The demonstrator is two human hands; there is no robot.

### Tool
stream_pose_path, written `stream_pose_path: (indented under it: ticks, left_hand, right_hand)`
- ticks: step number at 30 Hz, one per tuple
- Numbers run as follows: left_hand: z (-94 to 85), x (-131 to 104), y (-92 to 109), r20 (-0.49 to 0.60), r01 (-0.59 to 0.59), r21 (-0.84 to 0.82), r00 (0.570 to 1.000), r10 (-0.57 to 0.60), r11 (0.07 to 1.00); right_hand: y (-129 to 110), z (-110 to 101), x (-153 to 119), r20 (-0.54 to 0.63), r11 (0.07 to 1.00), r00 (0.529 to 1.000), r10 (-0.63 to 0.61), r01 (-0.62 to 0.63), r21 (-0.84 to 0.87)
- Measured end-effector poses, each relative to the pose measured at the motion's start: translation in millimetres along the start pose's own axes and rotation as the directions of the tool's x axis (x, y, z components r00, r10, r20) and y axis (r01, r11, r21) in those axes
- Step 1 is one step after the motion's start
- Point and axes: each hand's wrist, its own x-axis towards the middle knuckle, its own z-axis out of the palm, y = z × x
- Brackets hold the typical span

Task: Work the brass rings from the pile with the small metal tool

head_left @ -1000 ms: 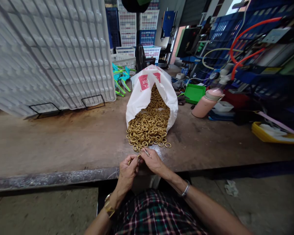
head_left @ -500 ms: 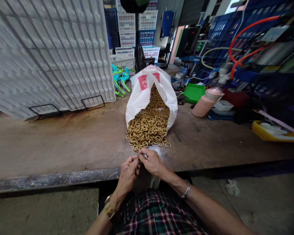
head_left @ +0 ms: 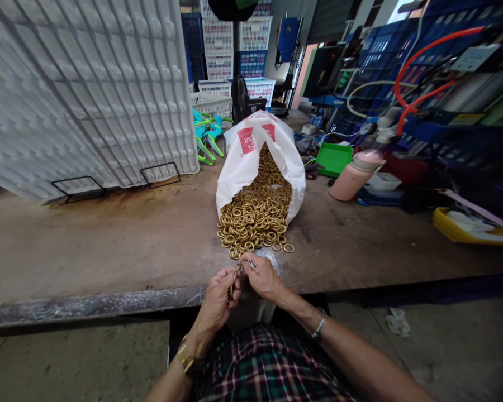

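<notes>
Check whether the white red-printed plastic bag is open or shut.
Open: the bag gapes in front, round golden rings spread from it onto the brown tabletop.

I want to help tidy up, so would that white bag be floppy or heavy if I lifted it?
The white bag would probably flop, since it sags in folds. It may feel heavy, because many metal-looking rings are heaped inside. Some would likely spill, as it gapes open and rings lie outside on the table.

The garment is dark and checked, with pink, white and green lines. The left hand is bare, with a gold-coloured band at its wrist. The right hand, also bare, has a silver-coloured bangle.
</notes>
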Motion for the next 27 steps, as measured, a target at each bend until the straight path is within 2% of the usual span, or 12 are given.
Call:
stream_pose_path:
  ticks: [4,7,12,18,27]
  left_hand:
    - [0.2,1,-1,-0.056,-0.040,0.017,0.998,0.041,0.999]
    - [-0.5,2,-3,-0.086,-0.065,0.073,0.994,0.071,0.995]
    - [-0.9,2,-6,-0.115,-0.066,0.160,0.990,0.085,0.985]
    - [1.9,0,-3,-0.144,-0.057,0.212,0.986,0.089,0.976]
    - [-9.6,-8,-1,-0.041,-0.035,0.255,0.998,0.047,0.966]
  right_hand:
    - [1,0,-7,0.122,0.944,0.992,-0.009,0.049,-0.325]
    - [2,3,-9,0.185,0.887,0.983,0.008,0.078,-0.454]
    - [0,4,-8,0.209,0.851,0.977,0.033,0.082,-0.519]
    - [-7,4,-7,0.209,0.814,0.971,0.117,0.027,-0.580]
    - [-18,10,-12,0.193,0.781,0.967,0.169,-0.012,-0.624]
